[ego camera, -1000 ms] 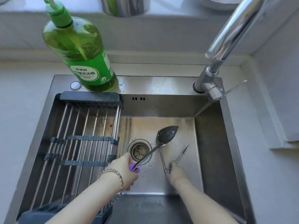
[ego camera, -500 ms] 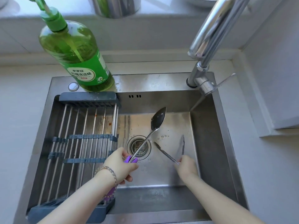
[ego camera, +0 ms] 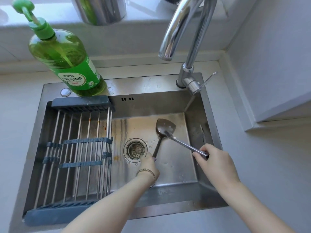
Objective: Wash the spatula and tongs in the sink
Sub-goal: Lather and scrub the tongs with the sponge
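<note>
A metal spatula [ego camera: 165, 127] with a dark, soiled blade is held over the floor of the steel sink [ego camera: 151, 83], right of the drain. My left hand [ego camera: 149, 164] grips its handle, and most of the handle is hidden in my fist. My right hand [ego camera: 212, 159] grips the hinge end of the metal tongs [ego camera: 183, 145]. The tongs are closed and their tips lie across the base of the spatula blade. No water comes from the faucet [ego camera: 182, 29].
A green dish soap bottle [ego camera: 67, 63] with a pump stands on the sink's back left rim. A grey drying rack [ego camera: 75, 155] spans the left half of the basin. The drain strainer [ego camera: 135, 150] sits in the middle. A steel cup [ego camera: 101, 9] stands on the windowsill.
The spatula has swung right and now lies past the drain. My right hand has lifted and turned the tongs, closing them and bringing their tips onto the spatula blade. The camera has tilted up.
</note>
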### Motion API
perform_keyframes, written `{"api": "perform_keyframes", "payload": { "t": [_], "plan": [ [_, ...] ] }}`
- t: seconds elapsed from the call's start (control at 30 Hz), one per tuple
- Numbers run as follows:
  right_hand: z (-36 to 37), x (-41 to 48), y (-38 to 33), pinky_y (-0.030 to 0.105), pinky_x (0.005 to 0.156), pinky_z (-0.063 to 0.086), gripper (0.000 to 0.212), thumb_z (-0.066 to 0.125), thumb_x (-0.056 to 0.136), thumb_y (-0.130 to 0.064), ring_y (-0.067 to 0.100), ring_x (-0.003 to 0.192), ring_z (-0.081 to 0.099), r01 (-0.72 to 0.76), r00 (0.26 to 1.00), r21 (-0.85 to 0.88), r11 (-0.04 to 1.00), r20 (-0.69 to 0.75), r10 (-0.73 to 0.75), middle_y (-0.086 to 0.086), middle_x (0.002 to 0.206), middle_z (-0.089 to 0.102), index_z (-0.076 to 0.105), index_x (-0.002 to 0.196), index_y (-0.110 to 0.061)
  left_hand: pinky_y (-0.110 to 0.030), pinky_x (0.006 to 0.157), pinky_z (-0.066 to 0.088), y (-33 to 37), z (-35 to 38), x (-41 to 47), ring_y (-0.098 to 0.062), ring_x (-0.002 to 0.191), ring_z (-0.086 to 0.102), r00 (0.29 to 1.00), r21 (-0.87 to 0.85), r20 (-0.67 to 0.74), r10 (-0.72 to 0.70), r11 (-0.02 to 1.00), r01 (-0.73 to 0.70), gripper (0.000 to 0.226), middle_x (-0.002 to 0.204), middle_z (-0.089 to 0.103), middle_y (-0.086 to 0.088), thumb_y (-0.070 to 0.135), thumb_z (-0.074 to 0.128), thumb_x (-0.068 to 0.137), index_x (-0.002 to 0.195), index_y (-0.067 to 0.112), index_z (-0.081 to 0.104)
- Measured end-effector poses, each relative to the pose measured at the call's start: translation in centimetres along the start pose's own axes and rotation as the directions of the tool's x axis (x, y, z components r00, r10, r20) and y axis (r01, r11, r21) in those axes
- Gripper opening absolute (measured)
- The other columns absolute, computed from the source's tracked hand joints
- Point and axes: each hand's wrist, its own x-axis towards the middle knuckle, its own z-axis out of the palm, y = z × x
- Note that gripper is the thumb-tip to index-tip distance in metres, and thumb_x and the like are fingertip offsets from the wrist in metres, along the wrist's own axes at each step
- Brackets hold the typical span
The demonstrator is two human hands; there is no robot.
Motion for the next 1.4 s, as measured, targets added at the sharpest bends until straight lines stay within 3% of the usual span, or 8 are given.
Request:
{"api": "perform_keyframes", "payload": {
  "t": [0.27,0.47,0.6,0.67,0.87,1.03,1.17,1.4],
  "plan": [
    [2.5,-0.7,0.5,0.036,0.058,0.053,0.021,0.065,0.083,-0.031,0.017,0.059,0.068,-0.250,0.967,0.389,0.887,0.150,0.207,0.002,0.062,0.066,0.060,0.071,-0.015,-0.032,0.095,0.041,-0.4,2.1,0.3,-0.028,0.104,0.049,0.969,-0.051,0.212,-0.125,0.989,0.139,0.036,0.118,0.045,-0.013,0.005,0.045,0.085,0.117,0.017,0.035],
    [3.5,-0.8,-1.9,0.023,0.044,0.046,0.019,0.060,0.089,-0.023,0.016,0.052,0.064,-0.396,0.915,0.592,0.702,0.317,0.250,0.010,0.073,0.065,0.057,0.078,-0.007,-0.026,0.096,0.039,-0.5,0.3,-0.9,-0.027,0.115,0.051,1.000,-0.272,-0.005,-0.020,0.962,0.019,0.033,0.124,0.053,-0.009,0.016,0.050,0.087,0.119,0.011,0.049],
    [4.0,-1.1,-5.3,0.023,0.045,0.043,0.012,0.053,0.093,-0.015,0.019,0.054,0.059,-0.437,0.894,0.628,0.644,0.385,0.231,0.009,0.072,0.063,0.054,0.084,-0.008,-0.031,0.084,0.039,1.7,-4.2,-4.1,-0.020,0.091,0.054,0.995,-0.763,-0.097,0.009,0.642,-0.080,0.023,0.090,0.061,-0.002,0.038,0.049,0.086,0.083,0.017,0.060],
    [4.4,-1.8,-7.3,0.024,0.048,0.044,0.011,0.052,0.093,-0.014,0.019,0.054,0.059,-0.402,0.900,0.612,0.681,0.401,0.171,0.007,0.070,0.062,0.053,0.083,-0.010,-0.034,0.082,0.042,2.4,-6.5,-5.5,-0.019,0.081,0.052,0.999,-0.829,-0.037,0.027,0.557,-0.045,0.034,0.080,0.059,-0.002,0.049,0.048,0.069,0.071,0.017,0.057],
    [4.2,-3.6,-13.8,0.033,0.063,0.052,0.018,0.054,0.092,-0.026,0.012,0.055,0.063,-0.257,0.888,0.609,0.751,0.455,-0.065,0.001,0.070,0.066,0.051,0.080,-0.014,-0.011,0.034,0.030,1.1,-12.9,-7.9,-0.012,0.034,0.042,1.000,-0.804,-0.011,0.015,0.594,-0.017,0.030,0.046,0.046,-0.003,0.012,0.055,0.087,0.058,0.010,0.048],
    [1.6,-2.9,-19.5,0.016,0.049,0.044,0.006,0.055,0.092,-0.022,0.008,0.049,0.058,-0.109,0.881,0.606,0.788,0.426,-0.206,0.002,0.073,0.068,0.049,0.092,-0.021,-0.025,0.055,0.043,-0.7,-19.0,-9.2,-0.017,0.050,0.048,0.979,-0.763,-0.192,-0.067,0.638,-0.106,0.027,0.058,0.057,-0.004,0.009,0.049,0.090,0.064,0.009,0.055],
    [-0.8,1.1,-24.5,0.020,0.051,0.048,0.013,0.047,0.096,-0.024,0.014,0.056,0.057,-0.105,0.897,0.597,0.796,0.402,-0.183,0.006,0.075,0.065,0.049,0.098,-0.012,-0.021,0.045,0.040,-1.6,-23.4,-10.4,-0.013,0.049,0.046,0.919,-0.670,-0.388,-0.074,0.707,-0.226,0.027,0.055,0.059,0.002,0.014,0.044,0.092,0.066,0.012,0.051],
    [-2.7,7.5,-33.3,0.024,0.056,0.050,0.045,0.045,0.095,-0.042,0.019,0.064,0.057,-0.303,0.839,0.671,0.677,0.525,-0.145,0.013,0.078,0.057,0.050,0.111,0.000,-0.031,0.058,0.034,-3.4,-28.0,-10.4,-0.025,0.057,0.048,0.868,-0.488,-0.494,-0.051,0.843,-0.228,0.033,0.049,0.039,-0.001,0.013,0.049,0.080,0.049,0.014,0.041]
  ]
}}
